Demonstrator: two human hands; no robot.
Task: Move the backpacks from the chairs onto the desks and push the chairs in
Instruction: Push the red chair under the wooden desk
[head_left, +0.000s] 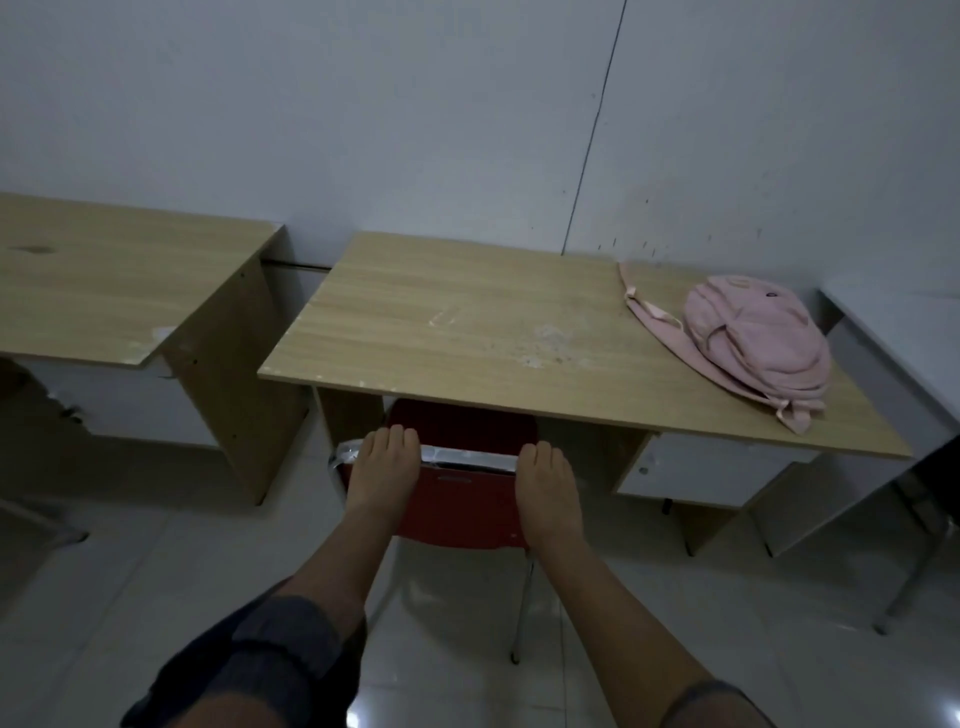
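Head view: hands (383, 467) grip chair (462, 499) (backpack (753, 343) on desk (467, 332)).

Single head view, wide-angle, looking forward and steeply down over the desk (467, 322) toward the wall (363, 104) (desk close, just below the camera).

Both arms reach straight out, far from the body, side by side and a little apart. The left hand (383, 467) lies palm down, fingers curled over and gripping the chair back's top edge (467, 462). The right hand (545, 488) mirrors it, knuckles up, fingers hooked over the same edge. Dark sleeves are pushed up past both forearms.
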